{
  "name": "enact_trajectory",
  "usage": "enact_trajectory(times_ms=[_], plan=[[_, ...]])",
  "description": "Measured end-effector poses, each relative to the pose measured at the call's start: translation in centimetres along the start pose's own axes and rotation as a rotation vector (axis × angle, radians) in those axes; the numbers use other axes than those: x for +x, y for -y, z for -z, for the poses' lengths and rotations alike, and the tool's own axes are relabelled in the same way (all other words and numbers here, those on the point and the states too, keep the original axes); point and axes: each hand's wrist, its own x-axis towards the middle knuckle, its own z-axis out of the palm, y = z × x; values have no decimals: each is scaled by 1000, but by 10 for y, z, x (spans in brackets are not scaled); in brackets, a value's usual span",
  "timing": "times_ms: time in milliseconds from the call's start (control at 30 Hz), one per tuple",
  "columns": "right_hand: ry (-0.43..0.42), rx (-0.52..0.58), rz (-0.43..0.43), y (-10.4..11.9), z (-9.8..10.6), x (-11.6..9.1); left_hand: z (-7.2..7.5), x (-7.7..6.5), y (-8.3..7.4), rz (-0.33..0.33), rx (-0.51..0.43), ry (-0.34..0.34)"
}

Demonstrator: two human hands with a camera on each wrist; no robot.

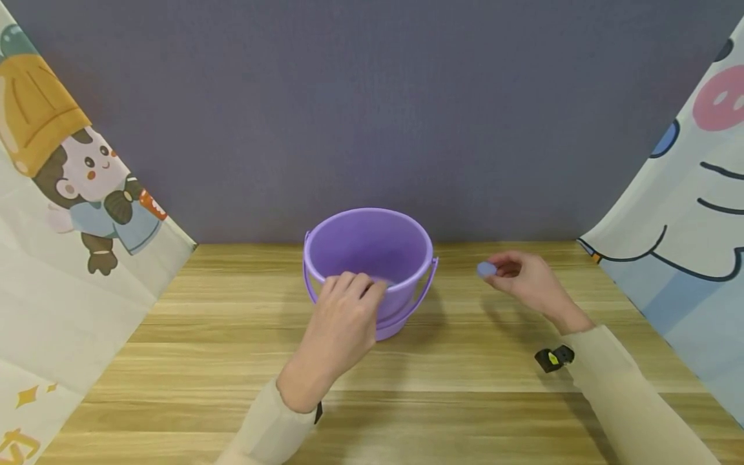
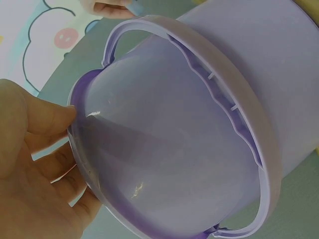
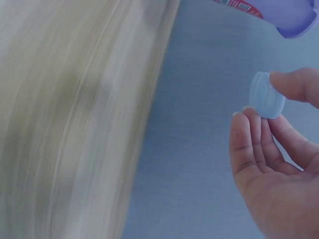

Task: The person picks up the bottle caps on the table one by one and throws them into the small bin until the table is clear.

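Observation:
A purple bucket [image 1: 401, 302] stands upright near the back of the table, its handle [image 1: 429, 284] hanging down. At its near rim is my left hand [image 1: 343, 323]. In the left wrist view the thumb lies on the rim of the bucket [image 2: 164, 144], with the other fingers [image 2: 60, 162] curled over to the far side. Right of the bucket, my right hand [image 1: 531, 284] is raised above the table and pinches a small light-blue round bottle cap [image 3: 266, 94] between thumb and fingertips. The bucket's floor is hidden in the head view.
The wood-grain table [image 1: 197, 336] ends at a grey backdrop [image 1: 372, 110]. White cartoon-printed sheets hang on the left [image 1: 46, 290] and right [image 1: 697, 258]. A red printed label [image 3: 241, 6] shows beside the purple bucket at the right wrist view's top edge.

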Motion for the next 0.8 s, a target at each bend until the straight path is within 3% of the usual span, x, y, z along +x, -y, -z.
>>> enact_trajectory(times_ms=[800], plan=[[-35,53,88,29,-6,-10,1,0,-1,2,-6,-4]])
